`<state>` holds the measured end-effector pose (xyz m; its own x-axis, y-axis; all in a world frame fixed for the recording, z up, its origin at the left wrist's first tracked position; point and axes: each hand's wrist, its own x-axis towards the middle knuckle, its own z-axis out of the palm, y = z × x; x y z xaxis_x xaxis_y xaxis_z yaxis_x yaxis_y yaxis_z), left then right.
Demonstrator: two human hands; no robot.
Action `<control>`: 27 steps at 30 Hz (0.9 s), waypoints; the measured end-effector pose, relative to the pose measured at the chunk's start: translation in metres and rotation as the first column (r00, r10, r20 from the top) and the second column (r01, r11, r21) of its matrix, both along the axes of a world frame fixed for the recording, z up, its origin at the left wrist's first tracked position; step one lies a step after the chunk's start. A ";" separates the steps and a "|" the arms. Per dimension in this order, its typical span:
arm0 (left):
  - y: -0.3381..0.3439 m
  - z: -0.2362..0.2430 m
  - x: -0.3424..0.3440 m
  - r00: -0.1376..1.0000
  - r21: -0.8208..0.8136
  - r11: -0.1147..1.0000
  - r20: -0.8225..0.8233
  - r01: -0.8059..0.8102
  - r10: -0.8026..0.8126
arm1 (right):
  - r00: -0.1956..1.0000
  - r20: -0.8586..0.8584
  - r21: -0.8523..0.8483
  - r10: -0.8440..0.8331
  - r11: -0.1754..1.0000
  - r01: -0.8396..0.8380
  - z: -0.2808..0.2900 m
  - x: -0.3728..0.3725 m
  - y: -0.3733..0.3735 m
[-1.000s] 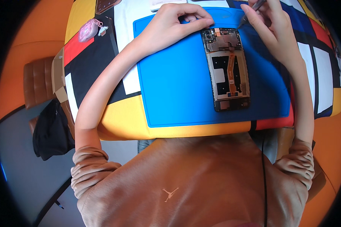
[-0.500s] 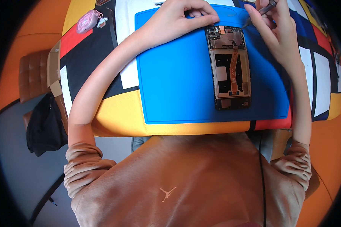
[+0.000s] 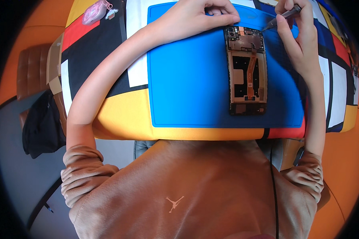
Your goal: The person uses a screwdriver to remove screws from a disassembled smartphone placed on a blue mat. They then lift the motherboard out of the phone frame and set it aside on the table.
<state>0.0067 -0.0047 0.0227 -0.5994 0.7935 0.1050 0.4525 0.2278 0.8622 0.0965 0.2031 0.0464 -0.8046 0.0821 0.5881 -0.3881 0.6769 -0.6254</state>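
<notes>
An opened phone point(image 3: 246, 69) with its back cover off lies lengthwise on a blue work mat point(image 3: 187, 79), its circuit boards and an orange flex cable exposed. My left hand point(image 3: 199, 14) rests on the mat at the phone's top left corner, fingers curled, fingertips touching the phone's upper edge. My right hand point(image 3: 297, 34) holds a thin grey screwdriver point(image 3: 281, 18) whose tip points down at the phone's top right corner.
The mat lies on a table point(image 3: 119, 119) covered in yellow, red, black, white and blue blocks. A pink rounded case point(image 3: 95, 12) with a small charm sits at the far left. A brown chair point(image 3: 30, 71) and a black bag point(image 3: 42, 127) are left of the table.
The view has shifted a little, so the table and phone sit slightly lower in the frame. The screwdriver tip has come closer to the phone's top right corner. My left hand stays at the phone's top.
</notes>
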 end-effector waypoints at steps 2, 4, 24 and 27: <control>0.000 -0.001 0.000 1.000 -0.007 1.000 0.014 -0.005 0.005 | 0.978 0.138 -0.122 0.158 0.982 -0.141 0.006 -0.004 0.003; 0.000 -0.001 -0.001 1.000 0.004 1.000 0.023 0.012 -0.012 | 0.970 0.149 0.008 0.191 0.981 -0.195 0.015 0.003 0.013; 0.000 -0.007 -0.005 0.997 0.041 0.997 -0.048 0.066 -0.064 | 0.990 0.055 0.205 0.132 0.969 -0.140 -0.008 0.002 0.047; 0.000 -0.016 -0.009 0.995 0.064 0.995 -0.067 0.078 -0.074 | 0.997 0.081 0.210 -0.008 0.978 -0.009 -0.011 0.000 0.046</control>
<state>-0.0018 -0.0048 0.0062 -0.5278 0.8265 0.1955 0.5212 0.1334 0.8430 0.0965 0.2495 0.0355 -0.8503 -0.0366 0.5251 -0.3421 0.7965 -0.4985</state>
